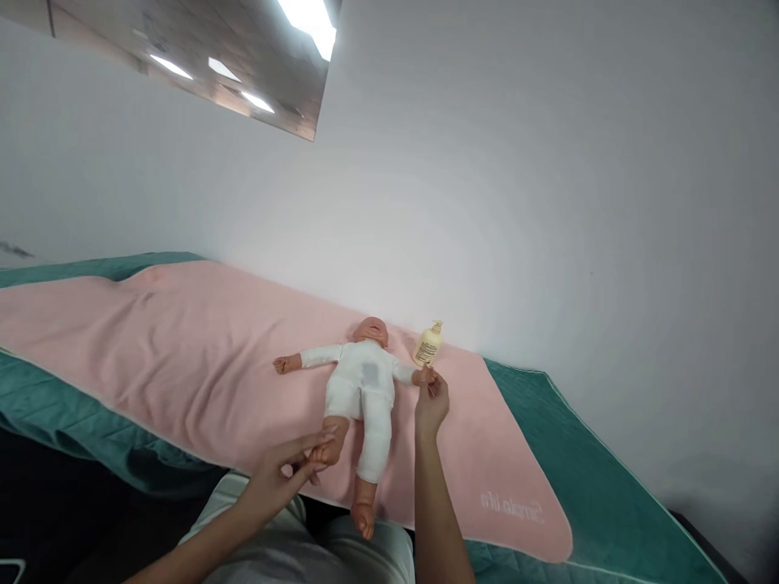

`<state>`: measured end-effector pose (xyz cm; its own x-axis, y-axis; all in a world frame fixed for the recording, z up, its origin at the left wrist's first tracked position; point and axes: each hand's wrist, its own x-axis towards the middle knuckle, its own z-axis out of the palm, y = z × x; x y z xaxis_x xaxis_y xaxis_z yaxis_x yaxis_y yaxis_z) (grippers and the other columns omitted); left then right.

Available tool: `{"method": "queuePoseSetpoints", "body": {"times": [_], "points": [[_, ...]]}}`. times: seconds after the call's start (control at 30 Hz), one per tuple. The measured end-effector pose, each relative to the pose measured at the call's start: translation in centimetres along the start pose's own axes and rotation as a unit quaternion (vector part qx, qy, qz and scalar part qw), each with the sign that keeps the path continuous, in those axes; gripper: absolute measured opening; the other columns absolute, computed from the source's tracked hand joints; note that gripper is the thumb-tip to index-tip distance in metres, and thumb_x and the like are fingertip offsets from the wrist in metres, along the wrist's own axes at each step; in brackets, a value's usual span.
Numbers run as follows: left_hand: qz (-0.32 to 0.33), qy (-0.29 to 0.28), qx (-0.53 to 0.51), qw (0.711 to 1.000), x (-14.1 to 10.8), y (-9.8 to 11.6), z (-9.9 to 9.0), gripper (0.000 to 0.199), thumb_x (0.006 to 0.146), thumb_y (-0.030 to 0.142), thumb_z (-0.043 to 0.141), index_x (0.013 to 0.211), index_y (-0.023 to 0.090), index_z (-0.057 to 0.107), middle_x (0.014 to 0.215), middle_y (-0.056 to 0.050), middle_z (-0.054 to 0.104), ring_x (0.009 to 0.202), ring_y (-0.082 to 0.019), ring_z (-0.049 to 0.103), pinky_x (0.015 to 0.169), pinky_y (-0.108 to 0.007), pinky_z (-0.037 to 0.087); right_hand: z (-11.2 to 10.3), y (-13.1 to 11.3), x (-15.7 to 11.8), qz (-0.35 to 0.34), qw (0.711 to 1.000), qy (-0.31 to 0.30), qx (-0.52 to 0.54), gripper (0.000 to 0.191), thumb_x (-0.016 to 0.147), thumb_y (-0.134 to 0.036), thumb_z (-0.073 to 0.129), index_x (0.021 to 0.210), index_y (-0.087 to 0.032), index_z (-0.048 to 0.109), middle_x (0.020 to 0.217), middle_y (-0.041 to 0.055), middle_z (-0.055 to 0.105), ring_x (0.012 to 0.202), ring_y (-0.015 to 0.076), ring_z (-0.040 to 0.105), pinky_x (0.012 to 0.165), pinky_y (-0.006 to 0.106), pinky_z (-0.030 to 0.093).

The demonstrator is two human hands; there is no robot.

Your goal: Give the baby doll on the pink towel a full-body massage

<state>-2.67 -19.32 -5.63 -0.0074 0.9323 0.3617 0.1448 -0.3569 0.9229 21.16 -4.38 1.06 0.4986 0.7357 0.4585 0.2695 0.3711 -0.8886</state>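
Observation:
A baby doll (370, 375) with a white cloth body lies on its back on a pink blanket (200, 357), its head toward the wall and its feet toward me. My left hand (285, 470) is closed around the doll's foot (329, 451) on the left side, fingers on top and thumb below. My right hand (433, 404) pinches the doll's hand (424, 375) on the right side. Just beyond that hand stands a pale yellow pump bottle (428, 344), upright and apart from my fingers. The doll's other foot (363, 519) hangs toward the near edge.
Beneath the blanket lies a green quilted cover (548, 414), showing at the right and along the near left edge. A white wall (487, 203) rises right behind the bed. High at the left hangs a mirror-like panel (243, 57). My legs (359, 551) are against the near edge.

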Motion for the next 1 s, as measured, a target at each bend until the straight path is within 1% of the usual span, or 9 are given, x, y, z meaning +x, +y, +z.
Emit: {"method": "queuePoseSetpoints", "body": {"times": [0.07, 0.23, 0.4, 0.53, 0.63, 0.7, 0.73, 0.87, 1.0], "points": [[-0.03, 0.019, -0.02, 0.999, 1.9, 1.8, 0.5, 0.038, 0.081, 0.038, 0.063, 0.113, 0.018, 0.068, 0.079, -0.005, 0.075, 0.055, -0.017, 0.066, 0.057, -0.027, 0.054, 1.1, -1.5, -1.4, -0.054, 0.997, -0.058, -0.007, 0.036, 0.083, -0.04, 0.056, 0.11, -0.017, 0.063, 0.11, 0.0082, 0.066, 0.1, 0.0206, 0.061, 0.09, 0.034, 0.047], [-0.026, 0.061, -0.087, 0.994, 7.2, 3.4, 1.3, 0.049, 0.076, 0.047, 0.065, 0.114, 0.014, 0.065, 0.113, -0.014, 0.068, 0.056, -0.016, 0.066, 0.046, -0.025, 0.045, 3.1, -2.2, -3.9, -0.152, 0.97, -0.18, -0.058, 0.022, 0.08, -0.025, 0.058, 0.099, -0.022, 0.069, 0.103, 0.0064, 0.068, 0.099, 0.0225, 0.058, 0.092, 0.038, 0.043], [-0.015, 0.033, -0.096, 0.995, 9.8, 3.1, 1.6, 0.055, 0.077, 0.052, 0.062, 0.117, 0.014, 0.062, 0.117, -0.015, 0.066, 0.061, -0.019, 0.069, 0.045, -0.024, 0.041, 3.5, -1.4, -4.1, -0.163, 0.964, -0.2, -0.064, 0.022, 0.078, -0.02, 0.056, 0.094, -0.022, 0.071, 0.1, 0.0071, 0.068, 0.1, 0.0244, 0.057, 0.093, 0.04, 0.041], [-0.006, 0.015, -0.077, 0.997, 8.2, 3.1, 1.3, 0.051, 0.079, 0.049, 0.063, 0.117, 0.015, 0.064, 0.117, -0.014, 0.066, 0.059, -0.016, 0.067, 0.051, -0.026, 0.047, 2.7, -1.5, -2.9, -0.122, 0.978, -0.164, -0.037, 0.023, 0.078, -0.027, 0.059, 0.098, -0.022, 0.069, 0.102, 0.006, 0.069, 0.098, 0.0227, 0.06, 0.09, 0.037, 0.045], [-0.003, -0.025, -0.009, 1.0, 5.5, 2.1, 0.8, 0.048, 0.082, 0.043, 0.063, 0.121, 0.016, 0.063, 0.088, -0.008, 0.074, 0.057, -0.016, 0.065, 0.055, -0.025, 0.048, 1.7, -0.8, -0.8, -0.066, 0.992, -0.109, 0.001, 0.034, 0.081, -0.039, 0.057, 0.105, -0.017, 0.065, 0.107, 0.0092, 0.068, 0.099, 0.0221, 0.062, 0.088, 0.035, 0.049], [0.005, -0.056, 0.033, 0.998, 3.4, 0.7, 0.5, 0.045, 0.083, 0.04, 0.063, 0.122, 0.017, 0.064, 0.069, -0.004, 0.073, 0.058, -0.017, 0.066, 0.056, -0.024, 0.05, 0.9, 0.5, 0.8, -0.02, 0.997, -0.067, 0.023, 0.045, 0.08, -0.047, 0.056, 0.108, -0.012, 0.063, 0.11, 0.0132, 0.067, 0.1, 0.0231, 0.063, 0.087, 0.034, 0.05], [0.017, -0.075, 0.042, 0.996, 2.4, -0.1, 0.4, 0.042, 0.084, 0.039, 0.062, 0.121, 0.019, 0.065, 0.073, -0.005, 0.074, 0.061, -0.018, 0.068, 0.056, -0.024, 0.051, 0.4, 1.4, 1.6, 0.006, 0.999, -0.041, 0.028, 0.051, 0.078, -0.051, 0.057, 0.108, -0.01, 0.062, 0.11, 0.0153, 0.067, 0.099, 0.0241, 0.064, 0.085, 0.034, 0.052], [0.104, -0.133, 0.078, 0.982, -1.0, -3.0, 0.1, 0.036, 0.085, 0.034, 0.063, 0.12, 0.029, 0.065, 0.119, -0.006, 0.067, 0.096, -0.022, 0.069, 0.073, -0.025, 0.056, -1.7, 4.9, 3.0, 0.094, 0.995, 0.026, 0.032, 0.062, 0.07, -0.064, 0.059, 0.095, -0.009, 0.063, 0.094, 0.0169, 0.07, 0.086, 0.0262, 0.067, 0.07, 0.033, 0.056], [0.133, -0.13, 0.106, 0.977, -2.8, -4.2, -0.3, 0.037, 0.084, 0.03, 0.064, 0.121, 0.031, 0.065, 0.119, -0.005, 0.066, 0.107, -0.023, 0.064, 0.087, -0.029, 0.054, -3.3, 6.9, 2.0, 0.128, 0.991, 0.035, 0.011, 0.057, 0.063, -0.069, 0.06, 0.075, -0.014, 0.062, 0.072, 0.0108, 0.068, 0.076, 0.0261, 0.066, 0.062, 0.032, 0.054]]}}
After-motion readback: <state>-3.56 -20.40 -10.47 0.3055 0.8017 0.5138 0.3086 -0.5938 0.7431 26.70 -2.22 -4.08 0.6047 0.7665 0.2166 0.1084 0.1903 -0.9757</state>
